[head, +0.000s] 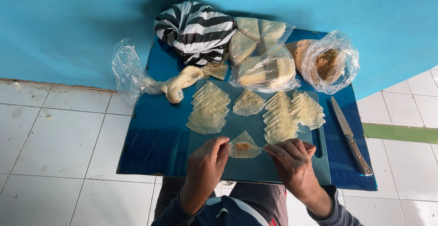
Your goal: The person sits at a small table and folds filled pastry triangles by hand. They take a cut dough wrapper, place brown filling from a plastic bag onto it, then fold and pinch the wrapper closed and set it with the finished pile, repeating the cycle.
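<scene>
Blue tabletop [155, 139] carries a green cutting mat [255, 166]. Beyond both hands lie stacks of folded wrappers [207, 109] and bags. Between them sits one wrapper [243, 146] with a dab of brown filling [242, 146]. Left hand [205, 164] pinches its near edge; right hand [292, 162] is closed on a thin utensil. Filling looks underway; folding seems next. Utensil's tip is hard to make out.
</scene>
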